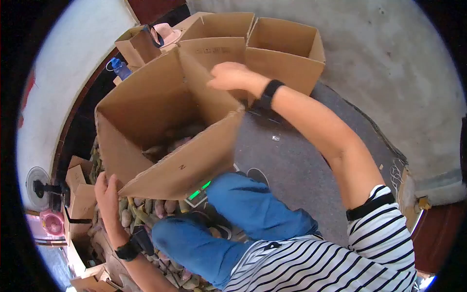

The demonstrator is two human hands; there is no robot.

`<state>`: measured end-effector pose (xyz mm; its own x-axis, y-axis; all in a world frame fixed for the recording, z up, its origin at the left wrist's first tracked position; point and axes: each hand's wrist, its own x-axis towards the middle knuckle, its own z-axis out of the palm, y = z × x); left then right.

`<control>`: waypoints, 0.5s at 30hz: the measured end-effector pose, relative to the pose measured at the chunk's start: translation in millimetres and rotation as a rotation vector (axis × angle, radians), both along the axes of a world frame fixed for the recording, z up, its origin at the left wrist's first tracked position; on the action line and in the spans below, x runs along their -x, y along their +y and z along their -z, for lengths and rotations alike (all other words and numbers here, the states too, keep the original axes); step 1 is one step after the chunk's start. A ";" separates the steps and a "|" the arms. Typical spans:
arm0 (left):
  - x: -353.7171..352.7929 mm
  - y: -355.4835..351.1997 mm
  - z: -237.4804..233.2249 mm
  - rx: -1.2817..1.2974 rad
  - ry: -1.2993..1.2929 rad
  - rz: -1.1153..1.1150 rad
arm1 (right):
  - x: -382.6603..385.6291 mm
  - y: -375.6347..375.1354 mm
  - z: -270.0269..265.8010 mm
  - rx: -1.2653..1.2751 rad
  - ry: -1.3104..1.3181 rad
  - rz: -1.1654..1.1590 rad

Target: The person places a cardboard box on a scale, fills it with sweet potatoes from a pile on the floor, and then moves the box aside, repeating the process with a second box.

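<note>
A large open cardboard box [185,165] stands tilted in front of me, with brownish root vegetables [170,143] inside it. My left hand [108,192] grips the box's lower near corner. My right hand [232,76] holds the top of the far flap [209,92] of the same box. Both wrists carry black bands. My knees in blue jeans [243,209] are just under the box.
More vegetables [146,209] lie piled on the floor under the box. Two empty cardboard boxes [284,51] stand behind it on a grey mat [292,160]. Smaller boxes [80,194], a pink object [51,221] and a blue bottle [119,68] sit at the left.
</note>
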<state>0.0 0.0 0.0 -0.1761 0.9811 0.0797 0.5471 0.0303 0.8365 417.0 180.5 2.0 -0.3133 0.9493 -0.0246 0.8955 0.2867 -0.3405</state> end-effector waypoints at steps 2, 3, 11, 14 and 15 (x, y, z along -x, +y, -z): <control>-43.6 -3.0 -17.5 -0.073 0.066 0.071 | -36.1 -8.5 13.9 -0.023 0.031 0.001; -67.4 -21.5 -34.2 -0.032 0.077 0.073 | -55.0 -34.6 23.0 0.010 0.061 0.017; -241.8 -15.3 -68.6 -0.224 0.090 0.425 | -243.1 -219.7 -12.2 -0.041 0.164 0.414; -302.4 -24.4 -35.6 -0.392 0.243 0.681 | -282.5 -342.3 10.8 0.003 0.168 0.730; -330.1 -31.7 -21.5 -0.353 0.239 0.724 | -280.2 -382.3 7.3 0.107 0.166 0.923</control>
